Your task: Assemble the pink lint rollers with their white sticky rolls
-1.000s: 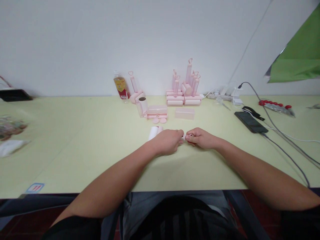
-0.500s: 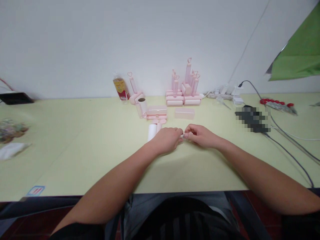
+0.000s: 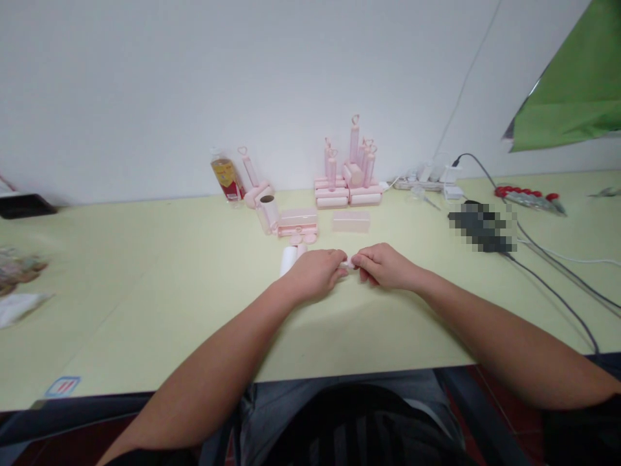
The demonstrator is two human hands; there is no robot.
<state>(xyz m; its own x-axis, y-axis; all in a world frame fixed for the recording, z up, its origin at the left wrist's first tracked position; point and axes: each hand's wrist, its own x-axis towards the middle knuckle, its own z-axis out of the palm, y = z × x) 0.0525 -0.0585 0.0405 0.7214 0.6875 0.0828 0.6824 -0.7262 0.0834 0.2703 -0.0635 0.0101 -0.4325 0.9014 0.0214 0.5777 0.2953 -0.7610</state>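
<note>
My left hand and my right hand meet over the pale green table, fingers curled, both pinching a small pale pink piece between them. A white paper roll lies just left of my left hand. Behind it stand a pink holder part, a clear pinkish cover and a roll on end.
A stack of pink lint rollers and a bottle stand by the wall. A power strip, a blurred dark device and cables lie at the right. Bags sit at the left edge.
Both hands stay together on the small piece; the right fingers have shifted slightly on it. The view has drifted a little, so everything sits slightly left.
</note>
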